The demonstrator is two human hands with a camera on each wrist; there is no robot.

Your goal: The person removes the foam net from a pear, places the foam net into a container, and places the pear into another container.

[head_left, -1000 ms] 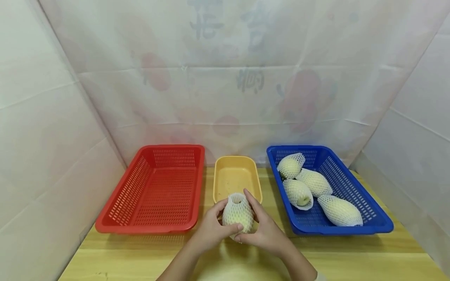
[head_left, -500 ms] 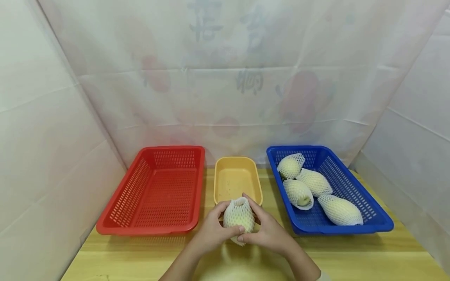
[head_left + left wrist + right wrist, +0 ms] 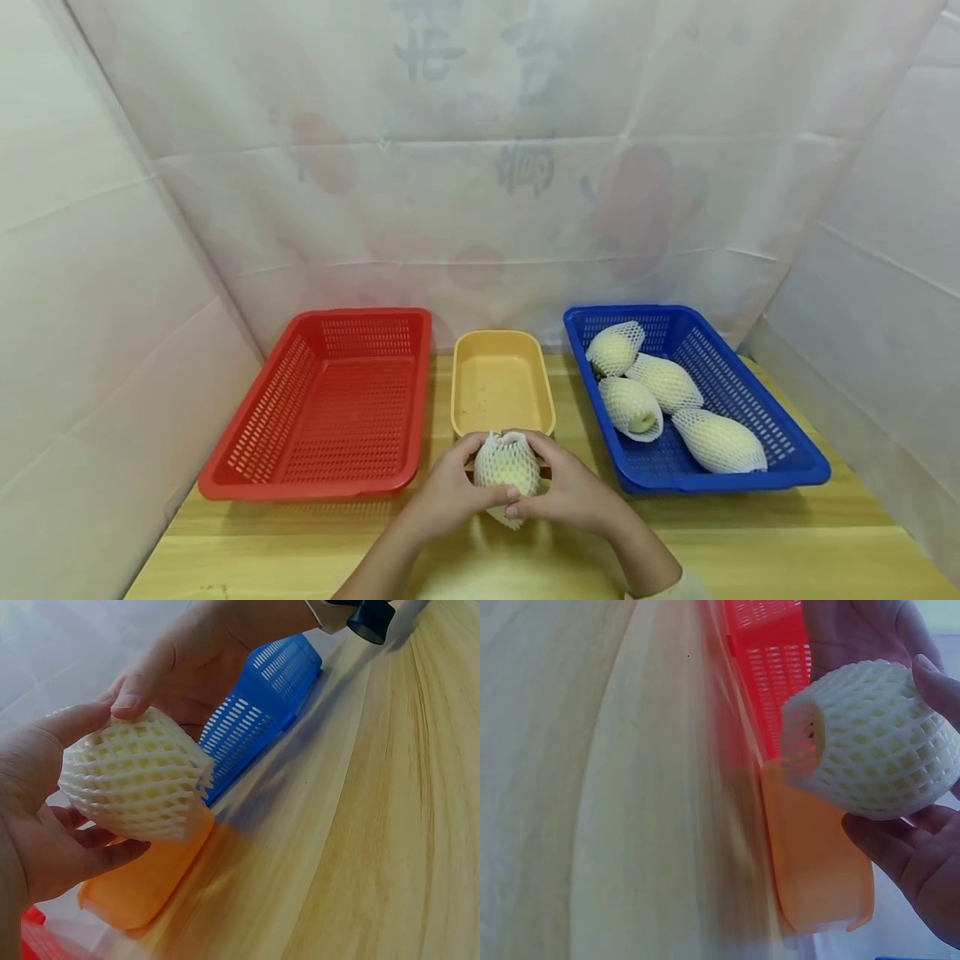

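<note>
Both hands hold a pale yellow-green fruit in a white foam net sleeve (image 3: 507, 468) above the table, just in front of the yellow tray (image 3: 503, 390). My left hand (image 3: 457, 487) grips its left side, thumb across the near face. From the right, my right hand (image 3: 567, 489) grips it with fingers near the sleeve's upper rim and the thumb close to the left thumb. One open end of the sleeve (image 3: 802, 739) shows the fruit inside in the right wrist view. The fruit's exact kind is hard to tell under the net.
A red perforated basket (image 3: 414, 417) stands on the left with nothing in it. On the right, a blue basket (image 3: 738, 483) holds several similar netted fruits (image 3: 664, 383). Light cloth walls (image 3: 480, 192) rise behind and beside the wooden table (image 3: 330, 550).
Held in both hands, the fruit has come slightly nearer. My right index finger has moved from pointing up beside the sleeve to bending along its upper rim. The head view has shifted slightly.
</note>
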